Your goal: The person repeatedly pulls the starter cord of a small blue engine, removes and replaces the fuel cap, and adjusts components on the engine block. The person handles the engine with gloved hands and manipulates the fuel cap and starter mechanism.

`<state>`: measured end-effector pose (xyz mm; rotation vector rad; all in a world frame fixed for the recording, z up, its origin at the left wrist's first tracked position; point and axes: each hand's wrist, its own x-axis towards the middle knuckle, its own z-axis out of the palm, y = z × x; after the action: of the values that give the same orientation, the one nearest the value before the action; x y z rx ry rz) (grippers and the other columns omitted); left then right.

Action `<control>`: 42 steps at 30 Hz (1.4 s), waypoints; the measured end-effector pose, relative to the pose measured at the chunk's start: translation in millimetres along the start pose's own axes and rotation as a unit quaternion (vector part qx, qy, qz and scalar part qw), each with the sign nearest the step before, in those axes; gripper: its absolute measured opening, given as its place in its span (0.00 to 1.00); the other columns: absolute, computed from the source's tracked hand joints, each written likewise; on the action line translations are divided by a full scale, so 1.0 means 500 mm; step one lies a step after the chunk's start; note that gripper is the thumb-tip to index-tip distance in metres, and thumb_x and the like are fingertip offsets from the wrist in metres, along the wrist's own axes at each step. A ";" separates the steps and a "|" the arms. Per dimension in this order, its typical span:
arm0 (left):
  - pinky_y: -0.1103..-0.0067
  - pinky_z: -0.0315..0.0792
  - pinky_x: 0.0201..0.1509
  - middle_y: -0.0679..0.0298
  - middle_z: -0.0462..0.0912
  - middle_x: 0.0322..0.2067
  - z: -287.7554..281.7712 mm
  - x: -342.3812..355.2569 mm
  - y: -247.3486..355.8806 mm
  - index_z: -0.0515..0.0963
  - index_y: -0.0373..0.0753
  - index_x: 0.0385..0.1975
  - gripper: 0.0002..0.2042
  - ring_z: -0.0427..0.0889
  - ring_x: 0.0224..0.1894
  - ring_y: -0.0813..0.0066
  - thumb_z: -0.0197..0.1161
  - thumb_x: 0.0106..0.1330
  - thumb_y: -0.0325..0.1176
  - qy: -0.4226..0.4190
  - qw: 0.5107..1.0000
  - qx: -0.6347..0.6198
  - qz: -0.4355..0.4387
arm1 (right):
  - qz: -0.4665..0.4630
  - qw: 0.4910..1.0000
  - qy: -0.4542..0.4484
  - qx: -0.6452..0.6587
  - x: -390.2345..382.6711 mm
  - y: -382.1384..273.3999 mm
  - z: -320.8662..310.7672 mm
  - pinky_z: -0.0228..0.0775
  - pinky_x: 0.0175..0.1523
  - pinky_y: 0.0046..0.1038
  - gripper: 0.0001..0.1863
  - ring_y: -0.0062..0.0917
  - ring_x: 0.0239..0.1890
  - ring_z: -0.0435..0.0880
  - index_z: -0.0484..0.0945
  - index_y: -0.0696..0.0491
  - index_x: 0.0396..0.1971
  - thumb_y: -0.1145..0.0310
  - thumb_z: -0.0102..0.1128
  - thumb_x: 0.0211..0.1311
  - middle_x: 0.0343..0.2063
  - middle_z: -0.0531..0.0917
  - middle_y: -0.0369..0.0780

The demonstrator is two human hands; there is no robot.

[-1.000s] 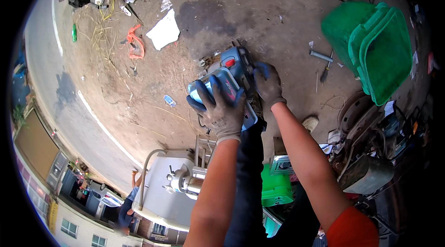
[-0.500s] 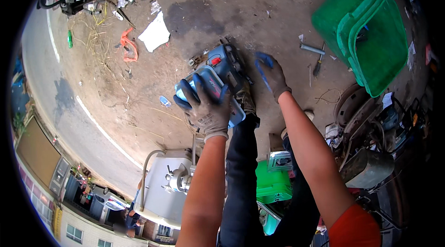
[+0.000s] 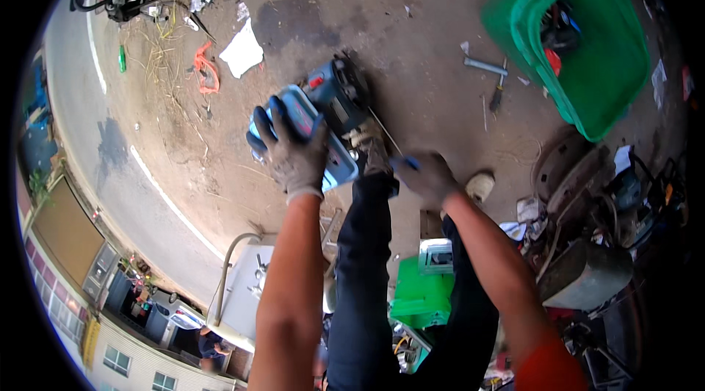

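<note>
A blue and dark engine-like machine [image 3: 334, 101] with a red switch stands on the ground. My gloved left hand [image 3: 294, 156] lies spread on its light-blue top cover [image 3: 339, 165], fingers apart and pointing away from me. My boot [image 3: 369, 143] is up against the machine. From the machine's right side a thin pull cord [image 3: 385, 132] runs taut and straight toward my gloved right hand [image 3: 426, 176]. That hand is closed around the cord's end and slightly blurred; the handle itself is hidden in the fingers.
At the right, a green bin [image 3: 529, 60] lies tipped with dark and red things inside. A hammer-like metal tool [image 3: 485, 66] and a screwdriver [image 3: 498, 93] lie near it. Scrap metal parts [image 3: 580, 244] crowd the lower right. A white sheet [image 3: 242, 49] lies on the ground. Behind me is another green container [image 3: 422, 292].
My right hand has drawn back toward me and closed, and the cord now shows stretched out from the machine. My left hand stays on the cover; the whole view has shifted slightly.
</note>
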<state>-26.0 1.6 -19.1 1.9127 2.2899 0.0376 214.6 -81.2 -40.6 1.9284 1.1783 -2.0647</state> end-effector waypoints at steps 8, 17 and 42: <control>0.54 0.50 0.78 0.47 0.62 0.72 0.002 -0.005 -0.004 0.63 0.48 0.73 0.46 0.62 0.72 0.42 0.72 0.54 0.59 0.008 1.000 0.013 -0.007 | 0.437 0.768 0.366 0.292 -1.449 0.566 -0.293 0.76 0.50 0.39 0.19 0.33 0.40 0.83 0.75 0.57 0.53 0.58 0.52 0.73 0.44 0.83 0.44; 0.54 0.61 0.73 0.53 0.58 0.74 -0.014 0.028 -0.003 0.60 0.57 0.75 0.47 0.57 0.74 0.42 0.74 0.53 0.57 -0.036 0.999 0.013 -0.033 | 0.040 0.890 0.192 0.411 -0.671 0.413 -0.154 0.78 0.53 0.34 0.16 0.27 0.44 0.84 0.77 0.53 0.54 0.67 0.60 0.69 0.42 0.82 0.38; 0.62 0.70 0.67 0.49 0.68 0.62 0.004 0.064 -0.066 0.73 0.43 0.64 0.34 0.73 0.64 0.48 0.76 0.60 0.48 0.021 0.981 -0.186 -0.055 | -0.047 0.879 0.160 0.446 0.294 0.098 0.088 0.75 0.35 0.24 0.19 0.20 0.28 0.82 0.84 0.57 0.40 0.54 0.63 0.70 0.30 0.86 0.37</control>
<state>-63.5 26.9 -28.6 1.6098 2.2169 0.4627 174.8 -77.5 -196.7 2.6941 0.3005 -2.7081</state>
